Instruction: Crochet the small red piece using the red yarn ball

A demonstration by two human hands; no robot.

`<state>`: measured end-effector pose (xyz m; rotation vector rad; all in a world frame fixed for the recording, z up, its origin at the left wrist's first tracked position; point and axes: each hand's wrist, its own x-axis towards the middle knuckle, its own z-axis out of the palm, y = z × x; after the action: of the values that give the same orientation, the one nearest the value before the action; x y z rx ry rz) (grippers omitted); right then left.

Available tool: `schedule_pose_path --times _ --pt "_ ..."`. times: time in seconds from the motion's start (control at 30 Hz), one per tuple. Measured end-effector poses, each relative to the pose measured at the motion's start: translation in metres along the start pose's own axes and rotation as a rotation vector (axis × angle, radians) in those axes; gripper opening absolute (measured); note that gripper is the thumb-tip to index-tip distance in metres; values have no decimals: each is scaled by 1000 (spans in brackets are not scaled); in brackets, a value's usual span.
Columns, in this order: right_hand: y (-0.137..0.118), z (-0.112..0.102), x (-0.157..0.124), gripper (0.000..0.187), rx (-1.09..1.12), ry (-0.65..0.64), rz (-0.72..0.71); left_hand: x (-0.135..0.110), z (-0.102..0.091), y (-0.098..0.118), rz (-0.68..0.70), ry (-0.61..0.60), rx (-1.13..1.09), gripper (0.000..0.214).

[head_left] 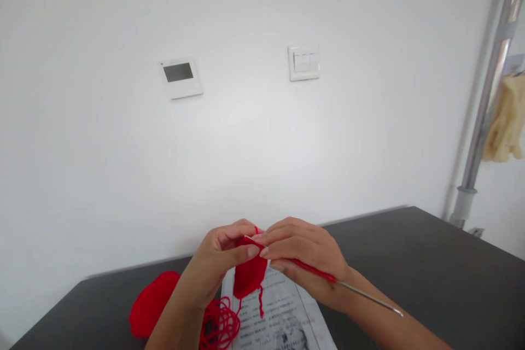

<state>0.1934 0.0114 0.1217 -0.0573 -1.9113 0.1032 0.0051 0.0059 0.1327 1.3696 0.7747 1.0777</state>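
Note:
My left hand [219,262] is closed, pinching a small red crocheted piece [249,276] between thumb and fingers, and a short yarn tail hangs below it. My right hand [303,254] is closed round a crochet hook [361,292] with a red grip and a metal shaft, whose tip meets the top of the piece. Both hands are raised just above a dark table [410,262]. A red yarn ball [151,303] lies left of my left wrist, with loose red strands [219,325] coiled beside it.
A printed paper sheet [274,322] lies on the table under my hands. A white wall behind carries a small screen panel [179,76] and a light switch [304,62]. A metal pole [484,104] stands at the right with pale cloth [506,120] hanging by it.

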Motion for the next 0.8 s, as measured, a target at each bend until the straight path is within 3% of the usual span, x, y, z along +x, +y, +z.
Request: schedule_pose_path --times 0.1,0.3,0.5,0.67,0.8 --pt "0 1 -1 14 116 5 107 -1 -3 3 83 -11 122 15" --pt "0 3 -3 14 190 21 168 -1 -2 -2 35 78 10 29" --pt "2 0 0 14 70 -11 8 -2 8 -2 -11 84 -104 34" --pt "7 0 -8 12 -213 -27 -205 -6 16 3 -67 50 -218 30" --pt "9 1 -13 13 -283 -11 -221 -6 19 3 -74 2 -247 27"
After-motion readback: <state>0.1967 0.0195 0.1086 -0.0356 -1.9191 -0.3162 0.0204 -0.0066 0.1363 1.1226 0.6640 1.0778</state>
